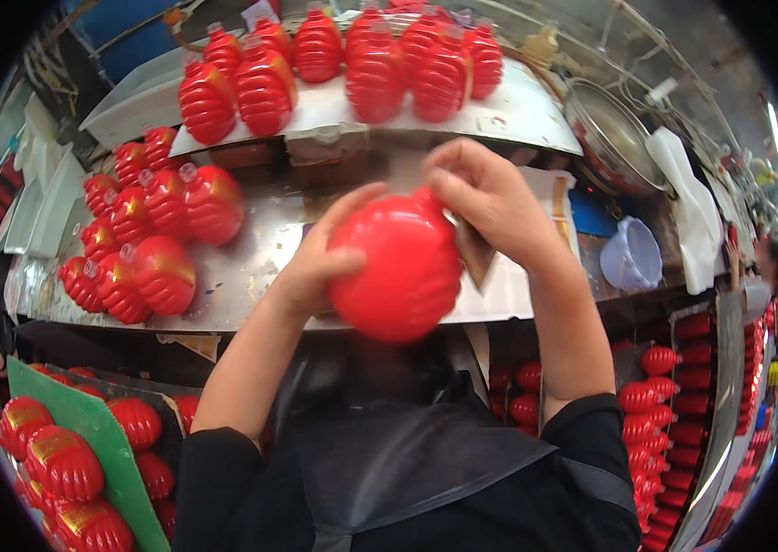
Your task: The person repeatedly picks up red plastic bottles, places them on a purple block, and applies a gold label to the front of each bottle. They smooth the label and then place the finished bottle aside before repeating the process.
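Observation:
A glossy red, rounded bottle (395, 267) with ribbed sides is held up in front of my body, over the table's near edge. My left hand (320, 262) grips its left side, thumb across the front and fingers behind. At the bottle's upper right, by the neck end, my right hand (490, 198) is closed with its fingers curled and pinched together. What those fingertips hold is blurred and partly hidden. Under my right palm shows a brown, pointed flat piece (474, 255); whether I hold it cannot be told.
Several red bottles (377, 74) stand on a raised white shelf (508, 115) at the back. More ribbed bottles (165, 274), with gold sheen, stand on the metal table (246, 267) at left. A lilac bucket (631, 255) and a large metal basin (611, 138) are at right. Bottle-filled crates (67, 460) flank me below.

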Available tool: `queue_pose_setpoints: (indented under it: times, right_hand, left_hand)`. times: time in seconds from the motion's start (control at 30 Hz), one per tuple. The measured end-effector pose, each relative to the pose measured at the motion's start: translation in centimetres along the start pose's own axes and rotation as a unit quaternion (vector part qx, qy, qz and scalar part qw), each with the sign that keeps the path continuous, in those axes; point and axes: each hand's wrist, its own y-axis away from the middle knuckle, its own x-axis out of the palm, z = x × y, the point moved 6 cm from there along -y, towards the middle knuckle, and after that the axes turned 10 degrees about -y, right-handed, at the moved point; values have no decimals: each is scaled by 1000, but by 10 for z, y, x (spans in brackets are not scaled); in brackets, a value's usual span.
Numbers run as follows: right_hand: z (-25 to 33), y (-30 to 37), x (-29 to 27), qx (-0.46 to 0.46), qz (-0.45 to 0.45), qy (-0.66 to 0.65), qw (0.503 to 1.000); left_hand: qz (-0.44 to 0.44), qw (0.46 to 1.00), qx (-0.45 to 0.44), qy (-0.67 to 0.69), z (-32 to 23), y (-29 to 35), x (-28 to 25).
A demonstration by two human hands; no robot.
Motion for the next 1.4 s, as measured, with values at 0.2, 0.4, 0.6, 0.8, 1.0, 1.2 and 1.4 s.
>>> queue_pose_setpoints:
  times: [0.2,0.4,0.6,0.8,1.0,1.2,1.4]
  right_hand:
    - [-81,-29,58,91,4,-70,993]
    - [-129,-28,87,150,19,-172,974]
    - [-131,-16,76,-16,-87,70,994]
    - [-155,62,-57,-23,-324,322,889]
    - [-215,145,-207,191,-340,528,755]
    - [-209,159,-155,324,-164,556,748]
    - [-171,183,-99,169,-174,542,805]
  left_hand:
    - [-229,964,79,106,8,5,-75]
    - [-329,943,21,-45,22,4,-98]
    - [-331,909,18,-254,6,14,-94]
    - [-324,910,33,-258,-3,11,-89]
    - [-320,895,51,-308,2,10,-84]
    - [-332,881,78,-328,10,14,-88]
    - [-312,916,87,-237,20,12,-90]
